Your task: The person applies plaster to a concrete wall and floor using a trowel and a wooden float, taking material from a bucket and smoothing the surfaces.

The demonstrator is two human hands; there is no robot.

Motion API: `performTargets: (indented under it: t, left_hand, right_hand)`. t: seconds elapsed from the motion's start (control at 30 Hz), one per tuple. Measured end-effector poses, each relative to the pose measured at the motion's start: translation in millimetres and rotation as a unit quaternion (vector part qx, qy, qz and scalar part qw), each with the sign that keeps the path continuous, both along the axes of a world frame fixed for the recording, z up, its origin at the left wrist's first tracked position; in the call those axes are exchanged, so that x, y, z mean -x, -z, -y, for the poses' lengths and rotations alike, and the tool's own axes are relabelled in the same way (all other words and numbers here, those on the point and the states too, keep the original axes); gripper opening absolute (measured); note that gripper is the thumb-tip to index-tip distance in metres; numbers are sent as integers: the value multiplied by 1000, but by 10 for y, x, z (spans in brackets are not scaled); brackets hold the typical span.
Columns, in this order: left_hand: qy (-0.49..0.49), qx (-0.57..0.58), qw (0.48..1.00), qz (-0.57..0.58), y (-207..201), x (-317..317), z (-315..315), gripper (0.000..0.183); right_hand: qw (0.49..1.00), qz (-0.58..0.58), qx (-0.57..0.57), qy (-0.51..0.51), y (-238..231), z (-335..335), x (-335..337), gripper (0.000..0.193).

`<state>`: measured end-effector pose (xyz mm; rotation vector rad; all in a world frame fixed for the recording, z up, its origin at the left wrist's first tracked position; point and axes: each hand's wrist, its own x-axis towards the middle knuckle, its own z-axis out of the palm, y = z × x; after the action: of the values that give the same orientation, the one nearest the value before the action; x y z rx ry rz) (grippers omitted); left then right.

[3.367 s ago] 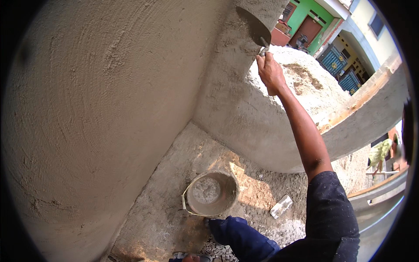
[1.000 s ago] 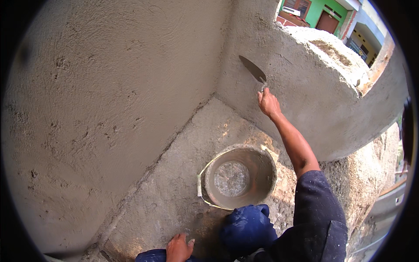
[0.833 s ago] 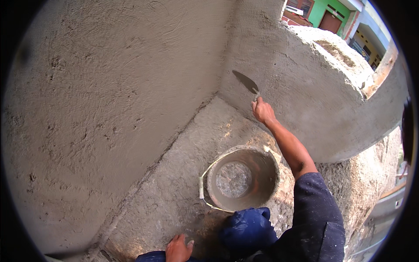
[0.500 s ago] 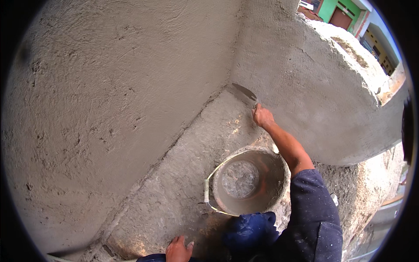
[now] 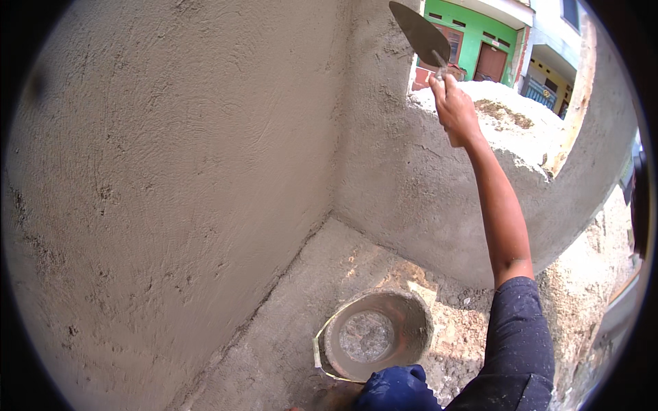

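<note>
My right hand (image 5: 455,111) is closed round the handle of a pointed trowel (image 5: 422,35). The arm is stretched far out and up, and the grey blade tilts up to the left, in front of the window-like opening (image 5: 492,130) in the rendered wall. No mortar heap shows on the side of the blade I see. Barely a sliver of my left hand (image 5: 296,409) shows at the lower edge; its fingers are hidden. Below, a round bucket (image 5: 412,337) with a pale handle stands on the rough floor, a crusty grey layer at its bottom.
A tall wall coated in grey mortar (image 5: 199,137) fills the left. It meets the lower right wall (image 5: 411,198) in a corner. My blue-clad knee (image 5: 399,390) is close to the bucket. Rubble (image 5: 459,335) lies right of it. Beyond the opening stands a green house front (image 5: 473,24).
My right hand has lifted the trowel from the floor corner up to the opening. The view has tilted upward, and my left hand has nearly slipped out below.
</note>
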<state>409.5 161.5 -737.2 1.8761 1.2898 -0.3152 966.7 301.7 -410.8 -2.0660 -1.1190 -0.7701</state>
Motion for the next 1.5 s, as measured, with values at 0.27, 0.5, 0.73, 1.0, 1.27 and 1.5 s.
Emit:
performTargets:
  t: [0.27, 0.5, 0.73, 1.0, 1.27, 1.5]
  left_hand:
    - [44, 30, 998, 22, 132, 13, -24, 42]
    - [29, 16, 999, 34, -87, 102, 62, 48]
    - [36, -17, 999, 7, 90, 246, 159, 51]
    - [20, -37, 999, 21, 117, 213, 141, 54]
    - [62, 7, 998, -8, -266, 17, 177, 41]
    - [-5, 39, 997, 63, -64, 162, 590, 47]
  right_hand:
    - [989, 19, 143, 40, -1790, -72, -384, 45]
    - [952, -85, 295, -2, -90, 46, -526, 37]
    - [998, -16, 54, 15, -1081, -26, -166, 48]
    - [942, -111, 315, 26, 101, -288, -304, 46]
    - [983, -156, -53, -86, -1757, -282, 26, 40]
    - [997, 2, -74, 19, -4519, -268, -151, 64]
